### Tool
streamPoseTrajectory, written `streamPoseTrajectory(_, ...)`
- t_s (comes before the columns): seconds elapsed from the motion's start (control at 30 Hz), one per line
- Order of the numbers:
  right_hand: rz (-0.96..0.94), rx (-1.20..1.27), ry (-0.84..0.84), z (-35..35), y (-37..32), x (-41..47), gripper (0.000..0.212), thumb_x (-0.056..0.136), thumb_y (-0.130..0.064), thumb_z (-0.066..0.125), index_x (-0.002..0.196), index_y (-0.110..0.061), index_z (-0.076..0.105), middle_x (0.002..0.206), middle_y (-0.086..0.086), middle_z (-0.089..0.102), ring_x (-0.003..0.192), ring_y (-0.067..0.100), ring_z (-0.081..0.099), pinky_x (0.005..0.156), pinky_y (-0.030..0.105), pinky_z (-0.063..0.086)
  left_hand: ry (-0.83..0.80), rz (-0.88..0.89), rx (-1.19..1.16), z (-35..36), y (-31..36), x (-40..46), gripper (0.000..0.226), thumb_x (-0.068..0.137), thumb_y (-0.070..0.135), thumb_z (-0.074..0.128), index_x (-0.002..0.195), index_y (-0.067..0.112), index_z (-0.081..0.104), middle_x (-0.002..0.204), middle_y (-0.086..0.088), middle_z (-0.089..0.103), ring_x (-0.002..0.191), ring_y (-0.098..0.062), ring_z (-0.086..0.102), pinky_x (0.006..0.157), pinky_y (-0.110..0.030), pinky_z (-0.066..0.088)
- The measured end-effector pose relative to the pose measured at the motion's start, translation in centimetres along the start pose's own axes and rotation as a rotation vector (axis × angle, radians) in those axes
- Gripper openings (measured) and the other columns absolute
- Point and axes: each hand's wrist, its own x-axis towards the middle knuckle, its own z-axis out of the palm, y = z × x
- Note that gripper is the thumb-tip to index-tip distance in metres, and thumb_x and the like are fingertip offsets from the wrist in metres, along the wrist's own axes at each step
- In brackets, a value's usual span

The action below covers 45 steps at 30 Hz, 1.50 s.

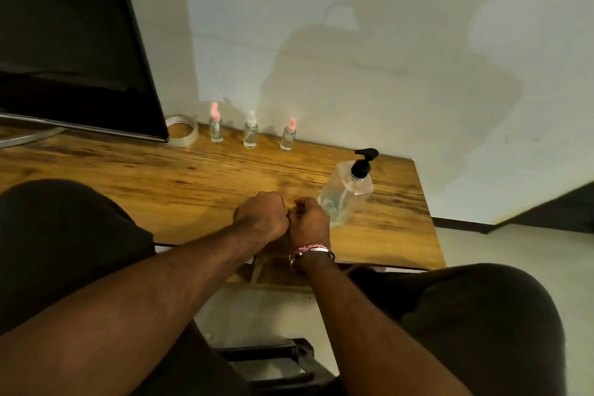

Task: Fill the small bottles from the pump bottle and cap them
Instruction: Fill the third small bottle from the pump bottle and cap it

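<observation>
Both fists curled and pressed knuckle to knuckle at the near edge of the table, left hand and right hand, with anything pinched between them hidden, so impossible to tell whether a bottle or cap sits inside. Best to keep whatever is held upright and twist gently, close by the pump bottle just right of the hands. Three small bottles capped in a row at the far wall, fill levels too faint to judge; tape roll far left.

Dim, warm light, soft overall, casts a broad shadow on the wall; wide-angle bending at edges.
</observation>
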Motion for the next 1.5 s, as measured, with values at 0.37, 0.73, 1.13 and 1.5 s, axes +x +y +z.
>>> streamPoseTrajectory(0.37,0.282,0.046,0.219,-5.8,4.3,-2.7,0.032,0.082,-0.035,0.074,0.105,-0.013,0.069,0.097,0.006,0.072,0.091,0.024,0.067,0.073,0.025,0.046,-0.013,0.043,-0.125,3.6,5.6,-3.5,0.033,0.100,0.044,0.060,0.125,0.023,0.067,0.122,-0.001,0.070,0.109,-0.025,0.068,0.073,-0.034,0.047)
streamPoseTrajectory(0.73,0.027,0.126,0.185,-6.5,5.0,3.0,0.076,0.067,-0.035,0.089,0.129,-0.016,0.049,0.117,0.005,0.065,0.104,0.021,0.062,0.080,0.026,0.046,0.013,0.130,-0.776,5.0,6.3,0.5,0.065,0.096,0.004,0.064,0.153,0.028,0.044,0.136,0.010,0.059,0.123,-0.017,0.062,0.099,-0.040,0.059)
streamPoseTrajectory(1.13,-0.002,0.159,0.360,-3.5,1.3,13.0,0.070,0.067,-0.046,0.080,0.124,-0.019,0.050,0.110,0.004,0.067,0.097,0.025,0.066,0.075,0.035,0.056,0.121,0.173,-0.941,2.7,6.8,10.9,0.056,0.096,-0.006,0.054,0.139,0.029,0.059,0.131,0.005,0.058,0.111,-0.006,0.065,0.085,-0.015,0.057)
streamPoseTrajectory(1.5,-0.024,0.179,0.410,-0.8,0.8,19.4,0.075,0.073,-0.058,0.077,0.129,-0.017,0.048,0.115,0.004,0.066,0.104,0.024,0.065,0.081,0.040,0.058,-0.052,0.181,-1.180,2.5,6.4,15.7,0.063,0.092,0.022,0.045,0.155,0.030,0.049,0.158,0.006,0.049,0.141,-0.009,0.050,0.119,-0.041,0.043)
